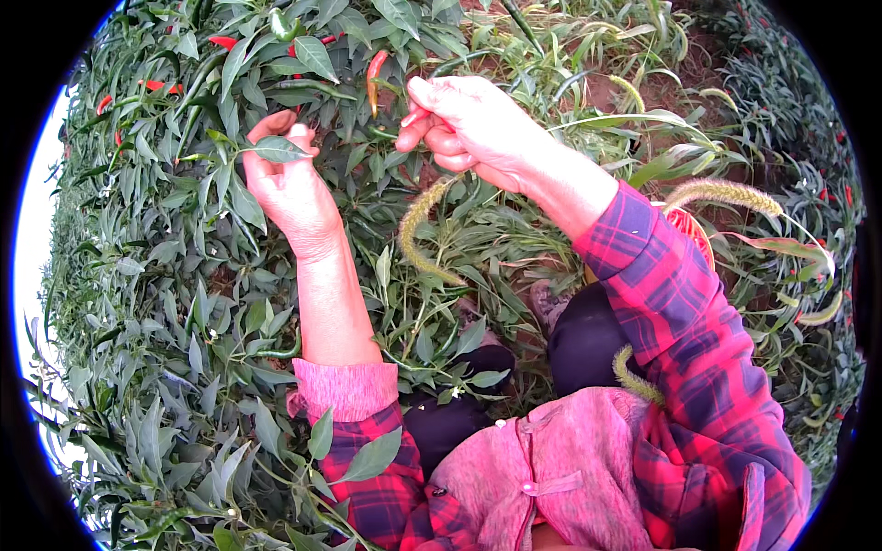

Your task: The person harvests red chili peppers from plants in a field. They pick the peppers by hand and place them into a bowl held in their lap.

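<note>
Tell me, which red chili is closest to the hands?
The long red-orange chili hanging between the hands, just left of the right hand. The other red chilies sit farther off, up left.

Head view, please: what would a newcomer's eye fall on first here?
Two bare hands raised among dense green chilli plants: the right hand pinches a small red chilli at upper centre, beside a hanging red chilli. The left hand grips leafy stems, and red plaid sleeves fill the lower right.
</note>
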A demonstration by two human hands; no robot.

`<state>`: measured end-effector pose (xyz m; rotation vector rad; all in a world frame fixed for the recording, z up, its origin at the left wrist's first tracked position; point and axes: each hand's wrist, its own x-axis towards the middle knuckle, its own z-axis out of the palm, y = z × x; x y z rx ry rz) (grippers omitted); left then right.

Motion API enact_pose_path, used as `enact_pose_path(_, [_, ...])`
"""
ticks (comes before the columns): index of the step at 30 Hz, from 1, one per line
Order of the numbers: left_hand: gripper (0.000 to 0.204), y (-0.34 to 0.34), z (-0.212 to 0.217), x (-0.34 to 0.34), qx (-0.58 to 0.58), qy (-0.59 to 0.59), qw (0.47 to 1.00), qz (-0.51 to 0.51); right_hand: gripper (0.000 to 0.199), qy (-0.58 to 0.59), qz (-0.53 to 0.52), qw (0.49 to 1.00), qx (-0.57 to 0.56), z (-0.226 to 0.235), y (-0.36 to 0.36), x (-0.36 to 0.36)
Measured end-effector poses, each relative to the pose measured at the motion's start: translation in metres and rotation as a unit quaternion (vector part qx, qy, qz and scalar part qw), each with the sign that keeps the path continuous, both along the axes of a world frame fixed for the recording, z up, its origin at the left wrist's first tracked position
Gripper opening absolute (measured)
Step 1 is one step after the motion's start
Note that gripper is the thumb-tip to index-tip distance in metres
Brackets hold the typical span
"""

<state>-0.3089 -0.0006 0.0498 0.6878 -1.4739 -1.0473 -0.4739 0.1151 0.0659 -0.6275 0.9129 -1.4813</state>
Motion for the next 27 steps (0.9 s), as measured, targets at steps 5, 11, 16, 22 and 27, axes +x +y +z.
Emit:
enact_pose_path(5, [0.03, -0.053, -0.035, 0.017, 0.202, 0.009, 0.979, 0.037, 0.019, -0.076, 0.086, 0.993, 0.021, 0.002, -0.002, 0.017])
enact_pose_path(11, [0.034, -0.073, -0.037, 0.006, 0.217, -0.032, 0.972, -0.086, 0.022, 0.022, 0.106, 0.991, 0.075, 0.006, -0.007, 0.035])
enact_pose_path(16, [0.037, -0.074, -0.044, -0.007, 0.141, 0.092, 0.982, -0.081, 0.027, 0.462, -0.03, 0.881, -0.1, -0.007, -0.054, 0.058])
enact_pose_path(22, [0.026, -0.041, -0.04, -0.021, 0.224, 0.235, 0.944, -0.062, 0.026, 0.67, -0.006, 0.742, 0.029, 0.029, -0.12, 0.055])
enact_pose_path(27, [0.024, -0.044, -0.044, -0.035, 0.255, 0.196, 0.937, -0.136, 0.023, 0.639, -0.033, 0.751, 0.162, 0.0, -0.141, 0.015])
